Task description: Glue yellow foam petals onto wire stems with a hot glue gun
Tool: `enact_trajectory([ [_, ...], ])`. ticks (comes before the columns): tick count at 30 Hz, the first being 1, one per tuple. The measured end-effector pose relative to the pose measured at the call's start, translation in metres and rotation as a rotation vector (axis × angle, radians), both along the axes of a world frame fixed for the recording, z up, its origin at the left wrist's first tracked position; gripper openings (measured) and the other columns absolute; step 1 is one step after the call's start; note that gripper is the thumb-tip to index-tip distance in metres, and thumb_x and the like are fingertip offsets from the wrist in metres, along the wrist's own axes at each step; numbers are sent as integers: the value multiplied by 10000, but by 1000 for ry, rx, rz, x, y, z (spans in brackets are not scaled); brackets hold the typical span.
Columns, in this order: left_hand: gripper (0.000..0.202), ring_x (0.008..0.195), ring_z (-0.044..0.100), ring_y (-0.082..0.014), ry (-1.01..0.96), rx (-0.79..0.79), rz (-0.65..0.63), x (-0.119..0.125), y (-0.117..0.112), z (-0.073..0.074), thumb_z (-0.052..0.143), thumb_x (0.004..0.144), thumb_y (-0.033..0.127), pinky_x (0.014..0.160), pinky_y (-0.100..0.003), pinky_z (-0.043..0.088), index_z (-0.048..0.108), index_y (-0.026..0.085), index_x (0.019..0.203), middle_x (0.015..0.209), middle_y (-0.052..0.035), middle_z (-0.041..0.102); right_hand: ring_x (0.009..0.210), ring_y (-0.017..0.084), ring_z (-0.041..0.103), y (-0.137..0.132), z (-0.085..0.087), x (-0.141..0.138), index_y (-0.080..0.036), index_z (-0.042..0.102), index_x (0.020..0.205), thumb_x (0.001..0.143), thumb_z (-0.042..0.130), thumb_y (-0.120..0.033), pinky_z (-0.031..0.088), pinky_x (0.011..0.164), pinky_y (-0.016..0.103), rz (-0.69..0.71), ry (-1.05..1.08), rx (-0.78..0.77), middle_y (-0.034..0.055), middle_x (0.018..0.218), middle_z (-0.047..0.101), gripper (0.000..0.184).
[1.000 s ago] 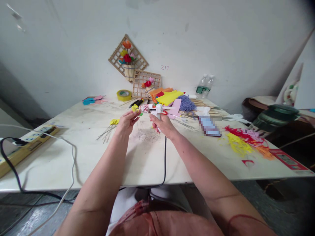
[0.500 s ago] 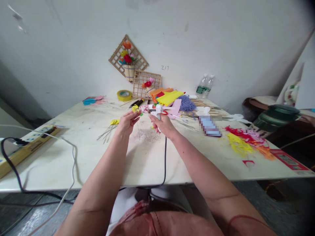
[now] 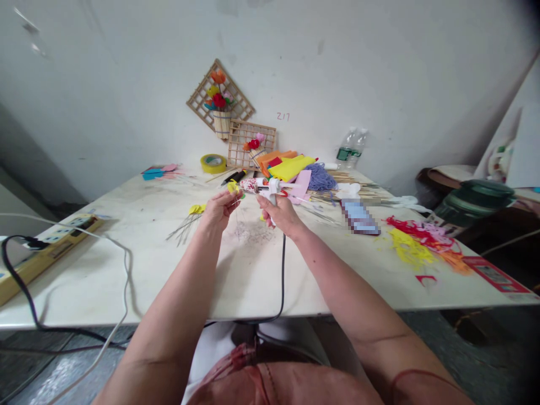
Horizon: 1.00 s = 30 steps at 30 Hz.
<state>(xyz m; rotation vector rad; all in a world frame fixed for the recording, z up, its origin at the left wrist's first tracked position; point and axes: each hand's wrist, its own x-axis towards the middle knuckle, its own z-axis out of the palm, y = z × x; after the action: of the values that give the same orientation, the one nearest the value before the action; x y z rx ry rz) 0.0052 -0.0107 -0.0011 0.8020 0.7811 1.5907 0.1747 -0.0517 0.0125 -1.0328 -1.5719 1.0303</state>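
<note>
In my right hand (image 3: 278,214) is a white glue gun (image 3: 273,187), its fingers closed round the handle and a black cord hanging from below. The gun points left, toward a small yellow flower (image 3: 233,186) pinched in the fingertips of my left hand (image 3: 220,208). Whether the nozzle touches the flower I cannot tell. A thin stem seems to run down from that hand. To its left, several yellow pieces on thin wire stems (image 3: 196,210) lie on the table. Below both hands is a patch of fine dark scraps (image 3: 251,232).
A power strip (image 3: 50,242) with cords lies at the left. Yellow tape (image 3: 213,163), felt sheets (image 3: 291,169), blue yarn (image 3: 319,177) and sticks lie at the back, beneath two lattice panels (image 3: 236,98) with flowers. To the right are a phone (image 3: 360,216), colourful shreds (image 3: 411,247) and a green-lidded container (image 3: 472,202).
The glue gun has shifted very slightly to the right. The yellow flower has turned a little in my left fingers. Both arms stay in nearly the same place.
</note>
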Motion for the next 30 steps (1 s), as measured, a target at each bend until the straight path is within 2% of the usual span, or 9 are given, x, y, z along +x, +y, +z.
enact_trajectory([
  [6, 106, 751, 670, -150, 8, 14, -2, -1, 1, -2, 670, 602, 106, 679, -217, 505, 659, 136, 703, 738, -55, 697, 348, 61, 444, 0, 1, -1, -184, 491, 718, 742, 522, -614, 330, 306, 173, -17, -7, 2, -40, 505, 503, 431],
  [12, 107, 726, 668, -130, -6, 19, -15, -1, 2, -1, 686, 576, 114, 648, -183, 503, 660, 124, 679, 721, -49, 699, 346, 64, 450, 0, 1, -1, -180, 483, 707, 729, 529, -623, 332, 306, 170, -31, -16, 4, -48, 494, 500, 446],
  [30, 123, 728, 672, -133, -24, 25, -10, -2, 2, -2, 674, 592, 95, 653, -183, 502, 664, 121, 712, 721, -46, 693, 353, 69, 452, -2, 0, -2, -175, 468, 654, 745, 501, -626, 343, 319, 178, 8, -43, 55, -39, 496, 487, 462],
])
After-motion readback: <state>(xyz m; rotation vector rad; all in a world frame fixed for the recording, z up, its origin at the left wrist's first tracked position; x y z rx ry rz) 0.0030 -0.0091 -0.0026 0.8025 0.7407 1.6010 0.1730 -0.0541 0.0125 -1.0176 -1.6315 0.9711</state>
